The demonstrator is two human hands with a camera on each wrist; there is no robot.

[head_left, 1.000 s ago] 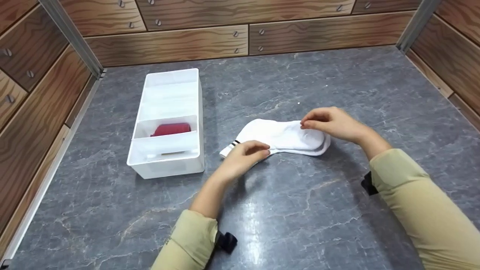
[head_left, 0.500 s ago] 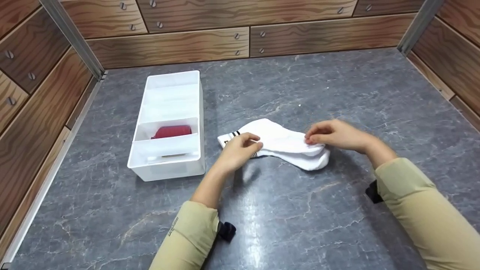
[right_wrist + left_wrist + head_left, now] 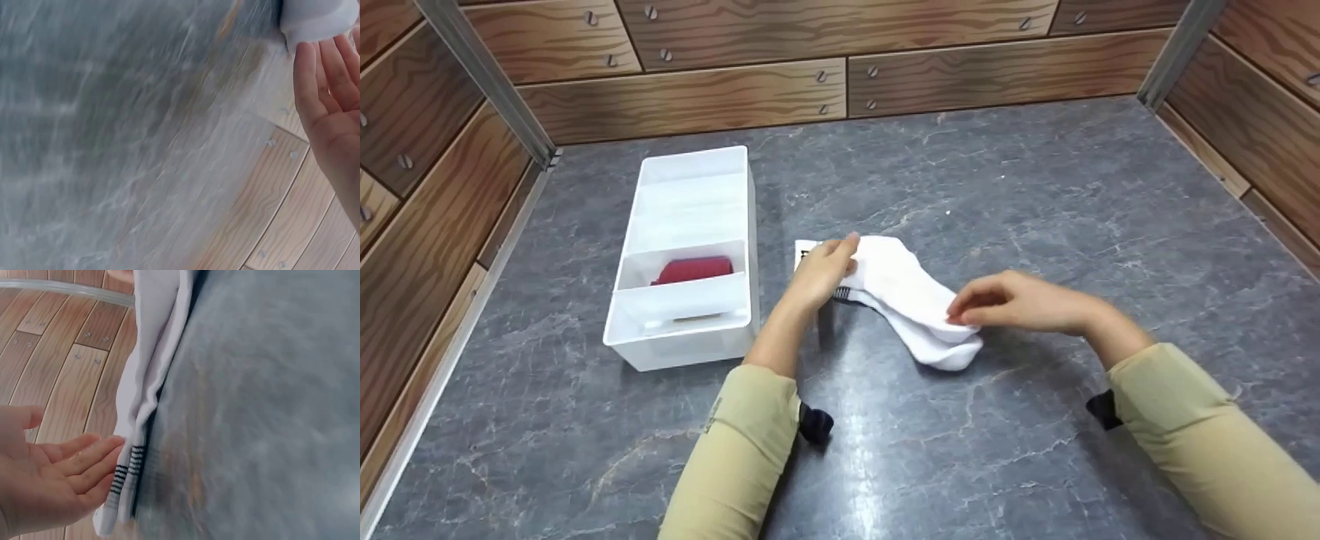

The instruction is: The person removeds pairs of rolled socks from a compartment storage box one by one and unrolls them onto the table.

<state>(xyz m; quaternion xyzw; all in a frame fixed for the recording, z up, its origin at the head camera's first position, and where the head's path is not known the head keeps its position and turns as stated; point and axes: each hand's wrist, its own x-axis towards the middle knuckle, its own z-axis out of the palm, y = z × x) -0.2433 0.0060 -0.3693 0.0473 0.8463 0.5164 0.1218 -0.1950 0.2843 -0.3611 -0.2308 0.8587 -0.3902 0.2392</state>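
Note:
A pair of white socks (image 3: 900, 285) with dark-striped cuffs lies stacked on the grey marbled table, toes slanting toward the near right. My left hand (image 3: 820, 274) rests over the cuff end, covering part of it. In the left wrist view its fingers (image 3: 93, 464) are stretched out, fingertips right at the cuff edge beside the stripes. At the toe end, my right hand (image 3: 1020, 301) has its fingertips against the upper sock. The right wrist view shows those fingers (image 3: 306, 84) fairly straight, touching the rounded toe (image 3: 318, 19); the thumb is mostly hidden there.
Left of the socks stands a white divided box (image 3: 679, 358). One compartment holds a dark red item (image 3: 694, 270); a small light-coloured thing (image 3: 697, 318) lies in the nearest one. Wood-patterned walls (image 3: 682, 105) border the table at the back and both sides.
The socks have turned on the table, their toe end swinging toward the near side. My right hand has moved nearer with the toes, while my left hand has shifted slightly away and left.

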